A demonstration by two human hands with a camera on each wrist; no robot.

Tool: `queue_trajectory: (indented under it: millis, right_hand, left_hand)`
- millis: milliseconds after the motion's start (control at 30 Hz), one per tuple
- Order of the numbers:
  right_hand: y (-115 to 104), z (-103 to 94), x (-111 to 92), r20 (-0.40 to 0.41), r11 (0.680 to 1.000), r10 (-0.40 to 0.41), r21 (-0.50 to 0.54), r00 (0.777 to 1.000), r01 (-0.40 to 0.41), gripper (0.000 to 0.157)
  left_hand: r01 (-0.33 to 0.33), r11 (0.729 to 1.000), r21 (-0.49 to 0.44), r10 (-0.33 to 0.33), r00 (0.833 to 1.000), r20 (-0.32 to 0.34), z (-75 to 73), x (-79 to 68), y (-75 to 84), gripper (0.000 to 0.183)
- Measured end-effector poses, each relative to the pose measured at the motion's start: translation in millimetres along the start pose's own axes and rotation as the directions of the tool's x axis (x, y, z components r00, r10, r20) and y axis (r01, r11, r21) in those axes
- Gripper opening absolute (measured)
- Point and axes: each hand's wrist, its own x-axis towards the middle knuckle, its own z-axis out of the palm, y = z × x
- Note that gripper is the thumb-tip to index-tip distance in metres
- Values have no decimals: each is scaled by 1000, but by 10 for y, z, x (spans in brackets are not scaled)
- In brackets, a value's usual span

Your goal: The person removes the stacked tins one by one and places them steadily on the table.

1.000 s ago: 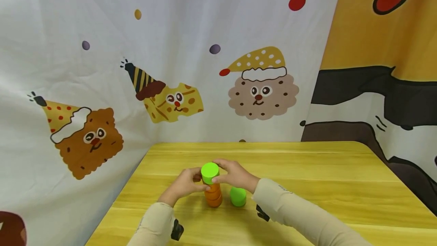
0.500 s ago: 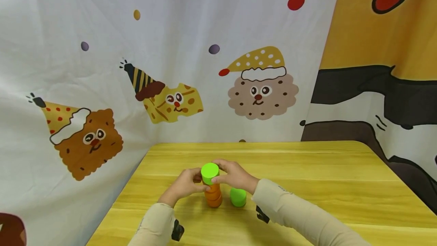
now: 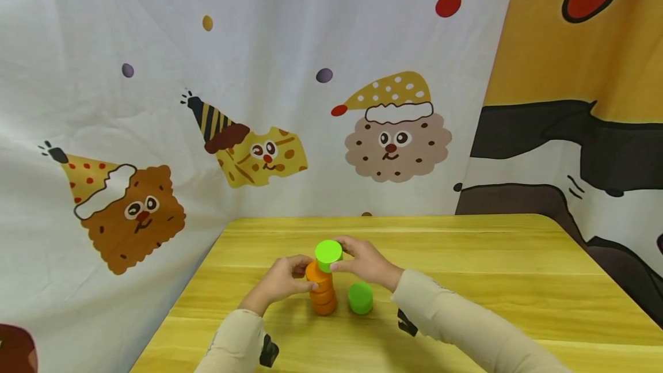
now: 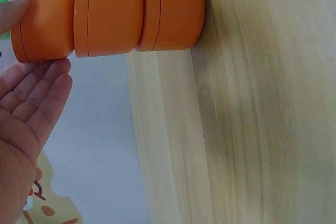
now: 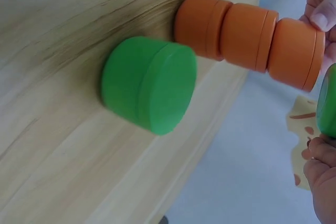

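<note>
Three orange round lidded jars stand stacked on the table, the top jar (image 3: 317, 273) above the middle jar (image 4: 107, 14) and the bottom jar (image 4: 176, 13). My left hand (image 3: 281, 282) holds the top orange jar between thumb and fingers, seen at the left of the left wrist view. In my right hand (image 3: 369, 262) is a green round jar (image 3: 328, 254), raised just right of the stack's top; only part of it shows in the right wrist view. A second green jar (image 5: 147, 85) stands on the table right of the stack, with neither hand touching it.
The wooden table (image 3: 466, 281) extends to both sides, its far edge meeting a white curtain (image 3: 279, 27) printed with cartoon biscuits and cheese. Small black devices (image 3: 269, 350) are worn below both wrists.
My right hand has lifted the green jar off the top of the orange stack and shifted it slightly right. The left hand stays at the top orange jar, whose lid now shows.
</note>
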Motion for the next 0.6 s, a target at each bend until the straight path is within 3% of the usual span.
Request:
queue_trajectory:
  millis: [600]
  right_hand:
    - [229,-193,-259,-64,999,27,34,998,-25,51]
  left_hand:
    - [1,1000,-4,-1,1000,-11,17,-9,-16,49]
